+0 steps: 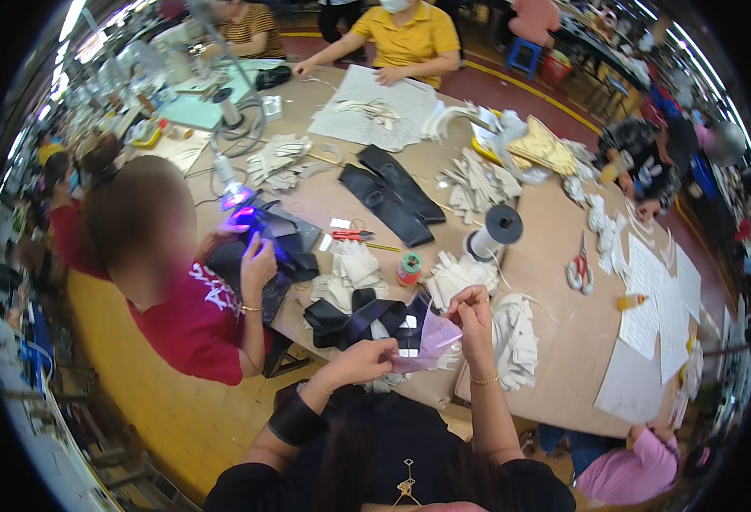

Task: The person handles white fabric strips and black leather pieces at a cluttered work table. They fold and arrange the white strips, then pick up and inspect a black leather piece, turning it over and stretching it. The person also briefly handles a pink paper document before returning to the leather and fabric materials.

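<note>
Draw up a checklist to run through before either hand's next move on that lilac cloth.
1. Left hand on the lilac cloth: ok, fingers at its left edge.
2. Right hand gripping the cloth: cannot tell; fingertip detail too small.
3. Space around the cloth uncluttered: not ok, black straps crowd its left.
4. Red thread snips away from both hands: ok.
5. Scissors away from both hands: ok, off to the right.

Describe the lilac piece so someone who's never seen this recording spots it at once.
Start at the near edge of the big brown table, where the camera wearer's left hand and right hand reach in. Between them is a thin lilac sheet, pale purple among black bands and cream bundles.
</note>
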Motion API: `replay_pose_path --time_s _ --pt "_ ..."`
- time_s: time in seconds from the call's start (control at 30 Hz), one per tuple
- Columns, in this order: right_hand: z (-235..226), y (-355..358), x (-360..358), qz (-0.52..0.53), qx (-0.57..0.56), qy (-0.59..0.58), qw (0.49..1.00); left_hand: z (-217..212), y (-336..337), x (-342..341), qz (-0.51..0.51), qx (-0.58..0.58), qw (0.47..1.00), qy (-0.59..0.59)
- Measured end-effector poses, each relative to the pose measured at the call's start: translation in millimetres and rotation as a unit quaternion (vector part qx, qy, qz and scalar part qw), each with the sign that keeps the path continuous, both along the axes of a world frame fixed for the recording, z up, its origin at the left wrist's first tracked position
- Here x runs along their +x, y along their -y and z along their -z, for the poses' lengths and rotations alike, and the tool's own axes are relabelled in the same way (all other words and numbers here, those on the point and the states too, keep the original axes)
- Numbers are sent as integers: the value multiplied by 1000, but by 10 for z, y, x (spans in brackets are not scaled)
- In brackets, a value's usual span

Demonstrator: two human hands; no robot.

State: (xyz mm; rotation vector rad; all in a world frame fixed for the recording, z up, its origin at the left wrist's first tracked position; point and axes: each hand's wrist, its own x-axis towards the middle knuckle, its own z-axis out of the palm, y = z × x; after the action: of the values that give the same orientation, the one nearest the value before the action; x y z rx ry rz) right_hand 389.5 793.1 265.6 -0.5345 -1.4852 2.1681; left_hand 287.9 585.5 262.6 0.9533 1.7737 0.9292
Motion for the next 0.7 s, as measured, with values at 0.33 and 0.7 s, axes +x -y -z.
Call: replay_pose_path --time_s 0.33,0.7 --pt "-41 230 46 -204 -148 -52 966 46 35 -12 -50 101 993 39" --pt "-2 383 1 -45 -190 -36 980 132 57 152 -178 234 954 65"
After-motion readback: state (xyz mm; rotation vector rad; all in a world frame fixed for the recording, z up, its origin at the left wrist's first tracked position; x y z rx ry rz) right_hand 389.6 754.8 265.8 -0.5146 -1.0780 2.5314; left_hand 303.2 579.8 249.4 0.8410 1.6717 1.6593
